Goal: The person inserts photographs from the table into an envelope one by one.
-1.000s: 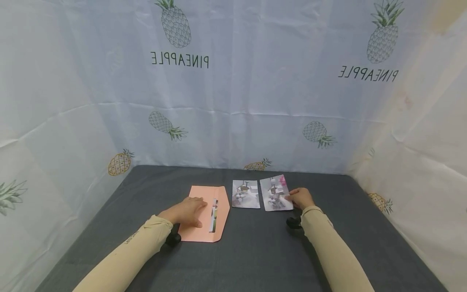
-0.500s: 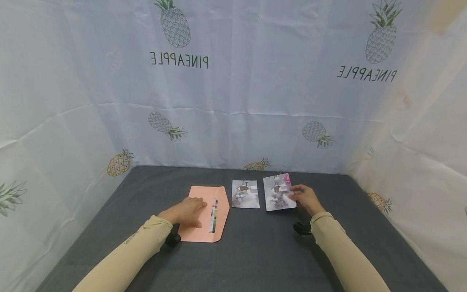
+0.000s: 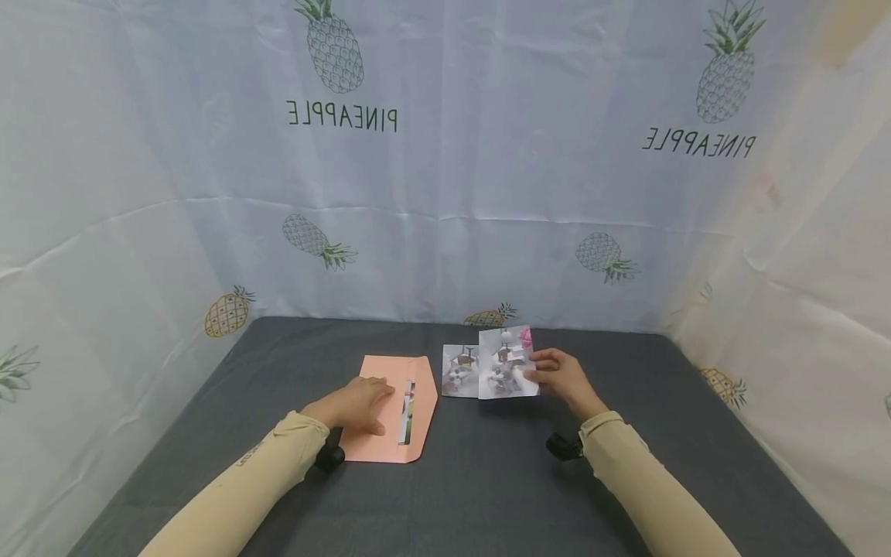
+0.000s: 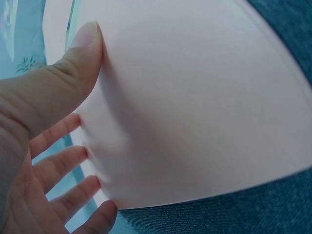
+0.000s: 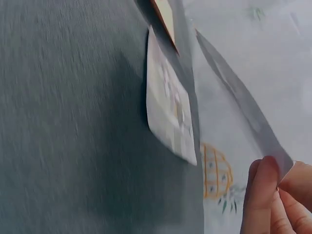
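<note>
My left hand (image 3: 355, 406) rests on a peach envelope (image 3: 426, 406). Its fingers are spread in the left wrist view, fingertips and thumb (image 4: 73, 73) touching the paper. The envelope's flap is unfolded to the right, and a strip of printed pictures (image 3: 407, 414) shows at its opening. With thumb and fingers, my right hand (image 3: 565, 383) pinches the right edge of a printed photo (image 3: 504, 367) that has a pink corner. Raised over the table, this photo overlaps a second photo (image 3: 459, 371) lying flat. The right wrist view shows the held photo (image 5: 242, 100) nearly edge-on, apart from the flat one.
A dark grey cloth (image 3: 459, 495) covers the table. White fabric with pineapple prints (image 3: 445, 193) hangs behind and along both sides. A black wrist device (image 3: 564, 446) sits under the right wrist, another (image 3: 330, 458) under the left.
My right hand has lifted the pink-cornered photo from the table, first slightly right, then left over the second photo. My left hand and the envelope stay in place.
</note>
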Demonstrator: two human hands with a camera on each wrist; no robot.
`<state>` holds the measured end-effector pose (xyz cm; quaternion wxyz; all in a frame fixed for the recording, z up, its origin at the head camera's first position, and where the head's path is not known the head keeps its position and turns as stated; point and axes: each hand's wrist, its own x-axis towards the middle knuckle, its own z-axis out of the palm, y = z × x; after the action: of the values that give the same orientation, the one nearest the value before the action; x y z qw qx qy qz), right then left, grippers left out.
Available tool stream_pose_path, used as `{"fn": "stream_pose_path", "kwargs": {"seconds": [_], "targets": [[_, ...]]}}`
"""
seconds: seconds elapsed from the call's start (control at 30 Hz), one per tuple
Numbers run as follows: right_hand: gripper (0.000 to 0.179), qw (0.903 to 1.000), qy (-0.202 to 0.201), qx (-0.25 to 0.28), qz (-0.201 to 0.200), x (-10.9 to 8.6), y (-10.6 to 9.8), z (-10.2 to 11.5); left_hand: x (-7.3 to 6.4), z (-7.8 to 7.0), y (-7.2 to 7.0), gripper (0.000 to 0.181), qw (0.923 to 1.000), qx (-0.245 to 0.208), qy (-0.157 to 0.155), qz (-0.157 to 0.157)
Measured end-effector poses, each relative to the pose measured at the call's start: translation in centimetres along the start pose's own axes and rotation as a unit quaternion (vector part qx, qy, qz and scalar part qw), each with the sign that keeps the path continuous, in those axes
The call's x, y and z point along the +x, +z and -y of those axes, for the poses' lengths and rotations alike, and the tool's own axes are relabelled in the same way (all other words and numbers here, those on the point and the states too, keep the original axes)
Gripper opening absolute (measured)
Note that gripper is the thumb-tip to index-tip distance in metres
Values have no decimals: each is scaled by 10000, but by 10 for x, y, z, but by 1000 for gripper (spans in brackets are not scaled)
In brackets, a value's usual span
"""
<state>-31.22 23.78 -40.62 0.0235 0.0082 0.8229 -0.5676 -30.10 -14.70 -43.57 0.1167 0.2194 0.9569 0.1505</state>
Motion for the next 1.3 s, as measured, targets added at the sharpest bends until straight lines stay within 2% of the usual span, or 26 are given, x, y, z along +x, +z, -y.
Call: {"fn": "stream_pose_path", "kwargs": {"seconds": [0.13,0.33,0.73,1.03,1.3], "targets": [[45,9996,-160,143,184,-4,14,5,0,0,0,71,10000,-16,-1,1],[42,9989,-172,212,386,-14,35,18,0,0,0,71,10000,-58,-27,6],[35,9981,-298,69,528,-12,72,15,0,-1,1,70,10000,-29,-10,-48],[32,9972,-430,-210,566,-8,92,17,0,-1,-1,70,9999,119,91,-19],[29,9962,-421,-450,608,-8,100,22,1,-2,-2,70,9999,152,27,15]]}}
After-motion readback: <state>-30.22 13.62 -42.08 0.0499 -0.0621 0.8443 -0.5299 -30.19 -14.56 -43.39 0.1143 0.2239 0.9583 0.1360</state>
